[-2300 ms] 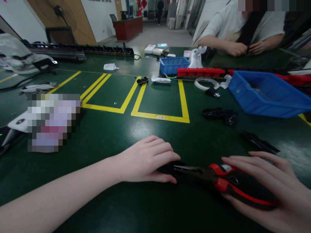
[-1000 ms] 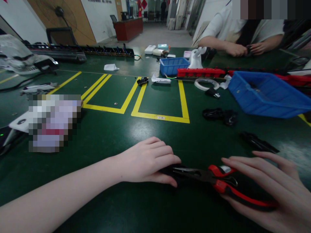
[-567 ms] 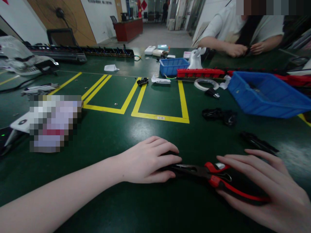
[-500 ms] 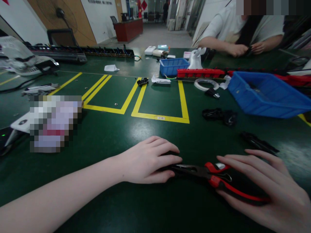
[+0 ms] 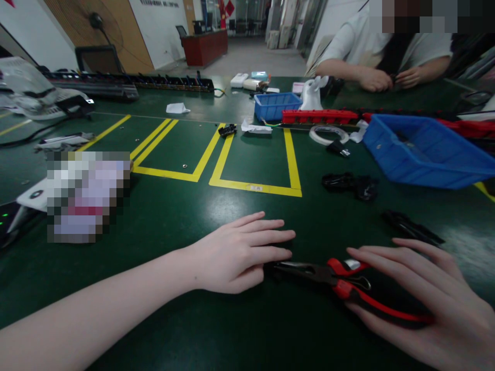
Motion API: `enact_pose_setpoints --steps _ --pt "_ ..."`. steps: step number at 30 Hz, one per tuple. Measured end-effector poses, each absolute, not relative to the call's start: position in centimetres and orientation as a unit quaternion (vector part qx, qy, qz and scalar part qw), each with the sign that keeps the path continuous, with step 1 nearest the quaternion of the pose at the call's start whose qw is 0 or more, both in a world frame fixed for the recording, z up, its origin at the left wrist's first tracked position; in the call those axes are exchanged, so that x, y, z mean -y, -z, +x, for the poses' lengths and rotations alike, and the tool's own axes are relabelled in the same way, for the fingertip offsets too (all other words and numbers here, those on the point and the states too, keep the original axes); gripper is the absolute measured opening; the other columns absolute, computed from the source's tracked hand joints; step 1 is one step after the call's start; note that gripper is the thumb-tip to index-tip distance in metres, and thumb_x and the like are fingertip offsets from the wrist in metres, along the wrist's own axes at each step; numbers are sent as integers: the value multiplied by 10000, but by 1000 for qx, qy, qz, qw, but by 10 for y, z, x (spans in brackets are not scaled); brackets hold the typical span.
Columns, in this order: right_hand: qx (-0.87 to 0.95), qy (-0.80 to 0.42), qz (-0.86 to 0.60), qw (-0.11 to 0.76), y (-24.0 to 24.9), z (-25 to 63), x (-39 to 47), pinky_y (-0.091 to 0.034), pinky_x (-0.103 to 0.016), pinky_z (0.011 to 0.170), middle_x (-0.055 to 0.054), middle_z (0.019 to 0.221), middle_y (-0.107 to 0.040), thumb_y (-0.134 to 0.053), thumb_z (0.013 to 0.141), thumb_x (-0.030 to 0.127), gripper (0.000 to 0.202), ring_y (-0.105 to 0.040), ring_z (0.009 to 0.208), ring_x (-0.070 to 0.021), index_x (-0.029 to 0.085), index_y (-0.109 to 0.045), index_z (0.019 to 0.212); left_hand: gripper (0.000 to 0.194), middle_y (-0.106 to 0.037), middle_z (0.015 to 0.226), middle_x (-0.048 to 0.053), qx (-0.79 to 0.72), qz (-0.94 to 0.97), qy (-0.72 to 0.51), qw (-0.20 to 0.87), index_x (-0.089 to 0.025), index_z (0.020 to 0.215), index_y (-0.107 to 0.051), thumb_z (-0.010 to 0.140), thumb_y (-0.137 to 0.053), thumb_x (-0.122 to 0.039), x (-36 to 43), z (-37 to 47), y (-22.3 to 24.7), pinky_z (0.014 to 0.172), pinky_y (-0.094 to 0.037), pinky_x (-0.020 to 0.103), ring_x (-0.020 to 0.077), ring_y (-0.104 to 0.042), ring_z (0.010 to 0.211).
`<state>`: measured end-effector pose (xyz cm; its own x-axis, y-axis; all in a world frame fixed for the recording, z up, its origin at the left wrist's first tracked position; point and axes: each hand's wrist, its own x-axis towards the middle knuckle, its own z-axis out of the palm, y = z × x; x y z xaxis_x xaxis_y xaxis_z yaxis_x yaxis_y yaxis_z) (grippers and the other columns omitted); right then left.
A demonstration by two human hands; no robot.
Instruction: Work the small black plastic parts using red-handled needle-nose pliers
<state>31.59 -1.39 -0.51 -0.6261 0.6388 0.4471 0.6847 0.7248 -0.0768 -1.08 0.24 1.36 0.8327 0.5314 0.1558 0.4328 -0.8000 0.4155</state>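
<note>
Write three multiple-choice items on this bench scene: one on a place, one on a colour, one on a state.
1. Where does the large blue bin sit?
A. On the table's far right
B. Inside the yellow tape boxes
C. Under the left hand

2. What colour are the pliers handles?
A. Yellow and blue
B. Red and black
C. All green

3. How is the left hand posed?
A. Clenched in a fist
B. Raised off the table
C. Laid flat with fingers stretched out

Answers: 1 A, the bin stands right of the yellow tape lines. 2 B, red grips with black show under the right hand. 3 C, its fingers lie straight beside the pliers' nose.
</note>
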Motion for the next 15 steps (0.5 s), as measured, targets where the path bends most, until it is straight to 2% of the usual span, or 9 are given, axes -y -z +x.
enact_pose_setpoints --steps 8,15 --pt "892 40 -384 234 5 316 16 -501 -553 908 -17 1067 -710 -653 776 416 632 -672 964 -333 371 -499 1387 473 -447 1521 83 -250 935 -139 211 -173 1359 -537 894 -482 -112 -6 -13 -12 1213 -279 520 248 -326 1465" --pt "899 54 -372 223 7 319 16 -501 -542 897 -39 1077 -706 -628 795 430 640 -666 984 -342 338 -479 1410 439 -472 1506 54 -255 920 -135 266 -163 1343 -551 914 -461 -150 -4 -13 -16 1247 -169 500 224 -315 1471"
